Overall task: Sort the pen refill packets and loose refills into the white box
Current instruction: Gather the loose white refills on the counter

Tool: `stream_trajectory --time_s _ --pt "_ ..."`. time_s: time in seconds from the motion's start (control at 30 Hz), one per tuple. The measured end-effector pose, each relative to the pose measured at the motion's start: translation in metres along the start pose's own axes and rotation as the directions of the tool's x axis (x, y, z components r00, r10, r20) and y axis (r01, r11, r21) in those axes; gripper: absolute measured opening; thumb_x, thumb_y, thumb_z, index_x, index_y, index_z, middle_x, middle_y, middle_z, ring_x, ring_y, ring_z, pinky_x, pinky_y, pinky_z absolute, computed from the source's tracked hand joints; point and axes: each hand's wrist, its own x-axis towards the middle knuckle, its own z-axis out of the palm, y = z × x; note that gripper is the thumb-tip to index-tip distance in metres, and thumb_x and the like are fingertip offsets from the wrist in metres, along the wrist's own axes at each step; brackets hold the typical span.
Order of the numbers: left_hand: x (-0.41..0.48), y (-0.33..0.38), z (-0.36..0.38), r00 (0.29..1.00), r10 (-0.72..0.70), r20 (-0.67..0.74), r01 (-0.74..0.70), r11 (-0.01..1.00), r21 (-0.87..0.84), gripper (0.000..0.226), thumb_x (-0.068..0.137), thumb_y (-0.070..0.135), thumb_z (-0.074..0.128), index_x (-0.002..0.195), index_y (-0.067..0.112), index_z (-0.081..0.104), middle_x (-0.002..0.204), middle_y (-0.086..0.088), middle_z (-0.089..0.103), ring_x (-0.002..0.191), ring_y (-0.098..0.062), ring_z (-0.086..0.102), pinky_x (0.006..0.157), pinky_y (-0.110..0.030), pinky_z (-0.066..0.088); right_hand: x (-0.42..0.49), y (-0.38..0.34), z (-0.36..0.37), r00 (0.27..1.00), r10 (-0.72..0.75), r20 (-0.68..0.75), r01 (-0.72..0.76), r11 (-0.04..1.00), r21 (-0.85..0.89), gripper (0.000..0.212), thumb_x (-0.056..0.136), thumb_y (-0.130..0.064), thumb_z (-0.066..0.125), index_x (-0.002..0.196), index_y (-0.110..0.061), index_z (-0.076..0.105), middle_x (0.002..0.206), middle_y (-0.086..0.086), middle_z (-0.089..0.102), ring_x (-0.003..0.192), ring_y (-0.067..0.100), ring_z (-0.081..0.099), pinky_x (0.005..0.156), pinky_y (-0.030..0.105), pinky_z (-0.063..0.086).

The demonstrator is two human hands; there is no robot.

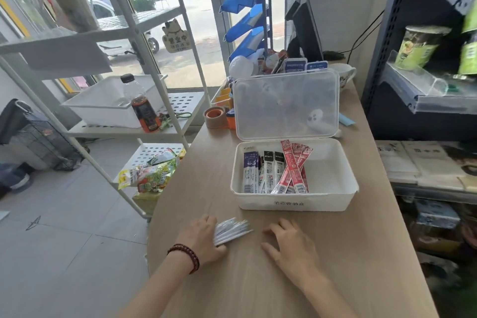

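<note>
- Nearest, on the wooden table (348,253), the left hand (204,237) grips a bundle of loose refills (233,230) by one end (thumb on the near side).
- Beside them the right hand (291,248) rests on the tabletop, fingers spread, holding nothing.
- Just beyond stands the white box (296,202), its clear lid (284,106) raised, with refill packets (276,170) lying in its left part.

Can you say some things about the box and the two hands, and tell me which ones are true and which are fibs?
1. The white box has its lid open. True.
2. The red packets lie on the table outside the box. False: they are inside the box.
3. The left hand touches the loose refills. True.
4. The right hand holds a packet. False: it holds nothing and rests on the table.
</note>
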Motion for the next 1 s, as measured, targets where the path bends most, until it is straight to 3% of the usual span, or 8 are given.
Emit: stream_trajectory --time_s 0.1,0.33,0.53,0.6,0.63,0.7,0.83,1.0 --pt "0.001 0.003 0.000 1.000 -0.018 0.012 0.017 0.999 0.031 0.052 0.076 0.054 0.052 0.114 0.019 0.046 0.116 -0.002 0.051 0.108 -0.022 0.053 0.089 -0.033 0.046 0.000 0.000 0.002 1.000 -0.016 0.003 0.016 0.999 -0.033 0.033 0.095 -0.046 0.048 0.126 -0.034 0.054 0.123 -0.010 0.051 0.120 0.012 0.045 0.093 0.026 0.042" --pt "-0.008 0.009 0.001 0.996 -0.007 -0.091 0.021 0.988 0.154 0.026 0.088 0.033 0.047 0.107 0.017 0.049 0.114 -0.002 0.058 0.103 -0.023 0.057 0.079 -0.032 0.043 -0.002 0.004 0.000 0.999 -0.031 0.027 0.032 0.999 -0.024 0.033 0.095 -0.045 0.050 0.126 -0.035 0.052 0.124 -0.010 0.048 0.122 0.011 0.043 0.094 0.025 0.041" --pt "-0.025 0.016 0.012 0.971 0.029 -0.238 -0.066 0.987 -0.146 0.027 0.091 0.037 0.049 0.113 0.020 0.049 0.107 0.004 0.060 0.094 -0.016 0.059 0.073 -0.024 0.040 -0.003 0.012 0.002 1.000 -0.002 0.022 -0.002 0.987 0.158 0.033 0.088 -0.047 0.062 0.119 -0.034 0.058 0.116 -0.014 0.052 0.115 0.007 0.050 0.093 0.025 0.045" --pt "-0.030 0.028 0.014 0.960 -0.006 -0.279 -0.130 0.874 -0.468 0.037 0.085 0.056 0.047 0.105 0.024 0.053 0.089 0.011 0.059 0.077 -0.009 0.057 0.064 -0.021 0.039 -0.002 0.014 -0.001 1.000 0.007 0.003 -0.008 0.981 0.193 0.032 0.087 -0.047 0.064 0.116 -0.034 0.060 0.112 -0.015 0.054 0.112 0.005 0.051 0.092 0.025 0.045" --pt "-0.032 0.035 0.014 0.957 -0.022 -0.288 -0.177 0.743 -0.645 0.048 0.078 0.069 0.044 0.095 0.026 0.054 0.079 0.013 0.059 0.070 -0.006 0.057 0.062 -0.021 0.041 -0.002 0.015 -0.002 1.000 0.009 -0.016 -0.006 0.976 0.217 0.031 0.086 -0.046 0.066 0.114 -0.034 0.061 0.110 -0.016 0.055 0.109 0.003 0.052 0.091 0.024 0.045" --pt "-0.033 0.048 0.022 0.939 -0.085 -0.333 -0.242 0.521 -0.818 0.062 0.068 0.084 0.038 0.079 0.026 0.057 0.066 0.015 0.061 0.063 -0.001 0.059 0.061 -0.019 0.045 -0.001 0.015 -0.006 0.998 0.014 -0.060 0.004 0.960 0.282 0.025 0.086 -0.042 0.068 0.109 -0.033 0.064 0.104 -0.016 0.057 0.101 0.000 0.055 0.087 0.019 0.044" --pt "-0.033 0.065 0.027 0.884 -0.254 -0.392 -0.269 0.408 -0.872 0.062 0.070 0.081 0.040 0.075 0.022 0.059 0.062 0.014 0.063 0.060 0.001 0.059 0.059 -0.008 0.042 0.000 0.014 -0.012 0.994 0.024 -0.111 0.015 0.940 0.340 0.019 0.084 -0.035 0.073 0.102 -0.032 0.066 0.093 -0.013 0.060 0.087 0.000 0.056 0.080 0.014 0.043" --pt "-0.028 0.073 0.011 0.862 -0.345 -0.371 -0.339 0.152 -0.928 0.033 0.088 0.042 0.057 0.084 0.010 0.063 0.071 0.008 0.066 0.072 -0.006 0.064 0.068 -0.014 0.048 -0.001 0.011 -0.013 0.993 0.022 -0.115 0.023 0.928 0.372 0.017 0.084 -0.034 0.073 0.099 -0.035 0.065 0.089 -0.014 0.060 0.085 -0.001 0.056 0.078 0.018 0.047"
